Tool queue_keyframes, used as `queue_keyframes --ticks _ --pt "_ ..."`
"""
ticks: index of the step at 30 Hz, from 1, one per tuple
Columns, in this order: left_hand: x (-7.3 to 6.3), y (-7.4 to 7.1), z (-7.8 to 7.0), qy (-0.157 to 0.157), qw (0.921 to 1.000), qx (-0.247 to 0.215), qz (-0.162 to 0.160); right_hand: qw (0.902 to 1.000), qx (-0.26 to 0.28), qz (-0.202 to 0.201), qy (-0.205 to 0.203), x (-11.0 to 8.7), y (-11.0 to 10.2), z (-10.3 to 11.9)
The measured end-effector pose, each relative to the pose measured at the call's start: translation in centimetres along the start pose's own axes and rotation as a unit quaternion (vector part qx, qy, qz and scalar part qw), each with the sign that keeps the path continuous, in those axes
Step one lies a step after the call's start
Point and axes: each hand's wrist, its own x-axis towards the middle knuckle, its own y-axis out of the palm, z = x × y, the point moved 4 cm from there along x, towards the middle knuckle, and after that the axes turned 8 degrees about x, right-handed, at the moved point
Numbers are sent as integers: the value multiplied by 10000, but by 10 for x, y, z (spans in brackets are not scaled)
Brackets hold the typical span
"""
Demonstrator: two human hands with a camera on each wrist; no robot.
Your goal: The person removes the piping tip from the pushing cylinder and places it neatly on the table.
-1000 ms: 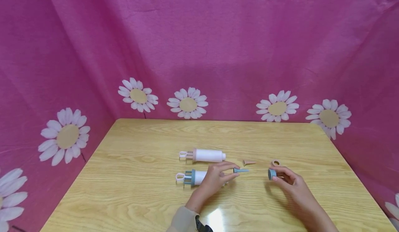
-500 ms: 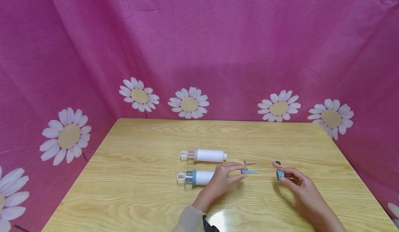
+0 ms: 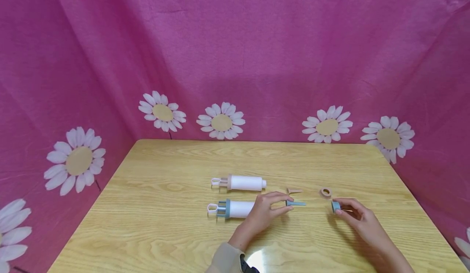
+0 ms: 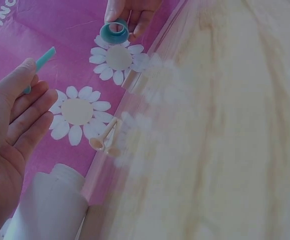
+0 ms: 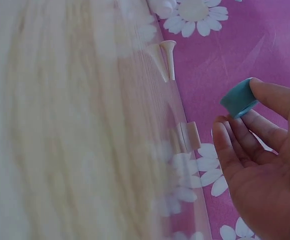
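My left hand (image 3: 262, 214) pinches a teal tapered nozzle (image 3: 295, 203) by its wide end, the narrow tip pointing right. Between the thumb and fingers of my right hand (image 3: 361, 220) is a teal ring-shaped cap (image 3: 335, 207), its opening turned left toward the nozzle. Both pieces are held above the table, apart from each other. Under and behind the left hand lies a white tube with a teal collar and looped handle (image 3: 238, 209); its right end is hidden by that hand. In the right wrist view, the cap (image 5: 239, 98) is gripped at its edge.
Farther back on the wooden table (image 3: 165, 232) lies a second white tube with a beige collar (image 3: 246, 183). A beige nozzle (image 3: 293, 191) and a beige ring cap (image 3: 325, 192) lie to its right. A pink flowered cloth (image 3: 257, 61) hangs behind the table.
Both hands have moved to the right, carrying the teal nozzle and the teal cap along. The tubes and beige pieces have stayed in place.
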Motion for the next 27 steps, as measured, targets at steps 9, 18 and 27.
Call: queue_keyframes --ticks 9,18,27 --pt "-1 -1 -1 85 9999 133 6 9970 -380 -94 -661 2 -2 0" --pt "-2 0 0 226 9996 152 -8 9909 -1227 70 -545 7 -8 -4" --pt "-1 -1 -1 344 9992 219 -15 9842 -1554 183 -826 9 -8 -9"
